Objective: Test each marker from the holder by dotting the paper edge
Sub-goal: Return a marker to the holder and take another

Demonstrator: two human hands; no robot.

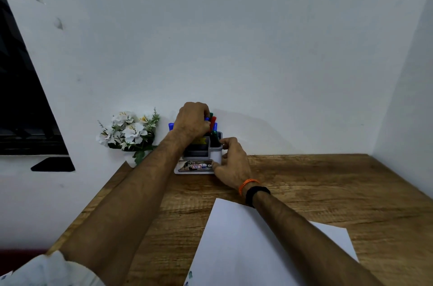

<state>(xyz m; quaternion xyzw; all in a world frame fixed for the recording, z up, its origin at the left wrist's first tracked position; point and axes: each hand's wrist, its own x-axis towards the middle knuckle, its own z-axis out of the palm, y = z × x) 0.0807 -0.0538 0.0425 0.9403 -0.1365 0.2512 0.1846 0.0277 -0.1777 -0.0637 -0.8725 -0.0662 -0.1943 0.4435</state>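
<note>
Paper (253, 246) lies nearest on the counter (328, 182), under the right forearm. Farther back, right hand (230, 164) grips the holder (216, 153) (grey, against the wall). Left hand (192, 119) above it, fingers curled round the markers (212, 121).

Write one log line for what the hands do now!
left hand: pinches blue marker | right hand: grips holder | paper: undotted

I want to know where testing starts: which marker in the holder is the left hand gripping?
The blue-capped marker under the left hand; its fingers curl around it, while the red marker and green marker beside it stand free.
</note>
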